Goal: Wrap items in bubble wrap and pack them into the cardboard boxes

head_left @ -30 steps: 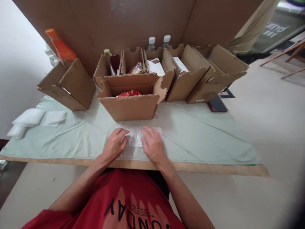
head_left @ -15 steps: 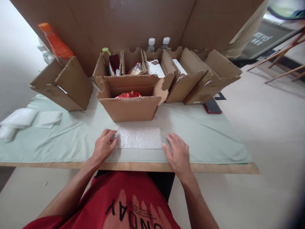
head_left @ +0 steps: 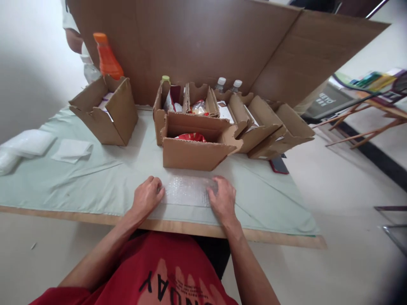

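A flat clear piece of bubble wrap (head_left: 187, 191) lies on the pale green cloth near the table's front edge. At its left end is my left hand (head_left: 148, 195), with the fingers curled closed on the wrap's edge. My right hand (head_left: 223, 198) grips the other end, thumb and fingers pinched on the wrap. Just behind the wrap stands an open cardboard box (head_left: 190, 154) with a red packet (head_left: 192, 137) inside.
More cardboard boxes (head_left: 262, 123) stand in a row behind, holding packets. At the left are another box (head_left: 119, 118), an orange bottle (head_left: 108, 59) and folded white wrap (head_left: 72, 150). A tall cardboard panel (head_left: 197, 42) rises at the back.
My right hand has moved inward onto the right end of the bubble wrap and closed. My left hand's fingers have curled in at the left end. The camera view has turned slightly.
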The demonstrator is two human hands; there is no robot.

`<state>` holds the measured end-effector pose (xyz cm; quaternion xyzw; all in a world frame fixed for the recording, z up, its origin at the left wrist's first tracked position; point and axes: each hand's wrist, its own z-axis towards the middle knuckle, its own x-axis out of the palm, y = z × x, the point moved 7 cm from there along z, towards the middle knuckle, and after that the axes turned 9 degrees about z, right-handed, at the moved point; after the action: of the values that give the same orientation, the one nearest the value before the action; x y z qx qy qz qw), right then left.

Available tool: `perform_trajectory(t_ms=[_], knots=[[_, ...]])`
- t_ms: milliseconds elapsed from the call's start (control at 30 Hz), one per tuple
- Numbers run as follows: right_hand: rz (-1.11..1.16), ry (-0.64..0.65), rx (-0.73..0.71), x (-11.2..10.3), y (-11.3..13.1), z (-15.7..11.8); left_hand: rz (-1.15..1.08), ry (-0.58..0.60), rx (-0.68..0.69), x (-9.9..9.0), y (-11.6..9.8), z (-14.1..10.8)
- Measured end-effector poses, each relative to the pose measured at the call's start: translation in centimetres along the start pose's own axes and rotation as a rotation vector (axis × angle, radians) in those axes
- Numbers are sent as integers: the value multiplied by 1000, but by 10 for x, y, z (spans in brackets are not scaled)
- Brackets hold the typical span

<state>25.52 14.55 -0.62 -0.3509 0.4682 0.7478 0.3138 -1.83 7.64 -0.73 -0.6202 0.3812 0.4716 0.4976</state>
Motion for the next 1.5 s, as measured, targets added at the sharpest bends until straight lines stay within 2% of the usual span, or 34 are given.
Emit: perform_trajectory(t_ms=[67,133,233,300,400,533,633,800,900,1067,1167,1233,1367,1500], knots=[[-27,-30,36,-4,4,-2,-24,-61,11,-7,5,-2],[-21,-14,26,1,16,-4,-37,-117,112,-9,-5,-3],[38,138,-101,25,48,-10,-32,-96,310,3,-33,-2],[61,221,-184,37,62,-19,-25,-61,361,14,-45,0],[44,196,-193,29,51,-30,-27,-64,377,19,-46,1],[8,42,-75,-9,1,-32,-19,-137,299,9,-26,-10],[18,-8,-26,-19,-17,-18,26,-193,157,3,-11,-18],[83,18,16,2,-1,11,51,-206,67,5,-14,-20],[161,36,27,9,11,12,8,-211,49,7,-19,-21],[400,19,100,-2,12,-22,-95,-204,27,3,-9,-31],[583,12,163,-12,12,-54,-117,-210,57,-9,-2,-32],[695,34,207,-13,16,-78,-112,-219,105,-18,-7,-25],[874,110,316,-2,33,-120,-95,-236,250,-30,-43,-3],[987,151,400,14,49,-143,-87,-233,388,-23,-85,13]])
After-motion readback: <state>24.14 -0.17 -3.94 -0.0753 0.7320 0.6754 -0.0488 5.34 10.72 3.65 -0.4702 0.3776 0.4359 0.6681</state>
